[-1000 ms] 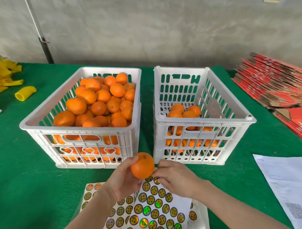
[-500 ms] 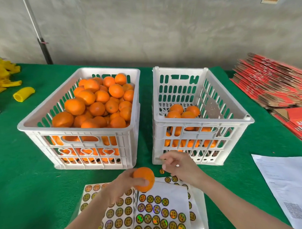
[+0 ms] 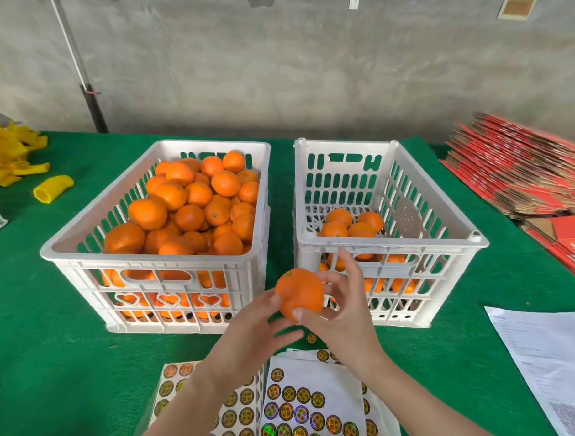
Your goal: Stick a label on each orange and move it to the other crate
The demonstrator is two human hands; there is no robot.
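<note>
An orange (image 3: 298, 294) is held in the air in front of the gap between the two white crates. My left hand (image 3: 254, 333) cups it from below and the left. My right hand (image 3: 343, 317) grips its right side, thumb on its front and fingers behind it. The left crate (image 3: 84, 231) is piled with oranges (image 3: 194, 208). The right crate (image 3: 442, 222) holds a few oranges (image 3: 348, 225) at its bottom. Sheets of round holographic labels (image 3: 296, 410) lie on the green table under my forearms. One loose label (image 3: 311, 338) lies beneath my hands.
Stacked flat red cartons (image 3: 522, 170) lie at the right. A printed white paper (image 3: 548, 362) sits at the front right. Yellow foam nets (image 3: 52, 188) lie at the far left, near a dark pole (image 3: 93, 107) against the grey wall.
Both hands rose from the label sheets with the orange. My right hand, which was apart and pinching a label, now grips the orange's right side.
</note>
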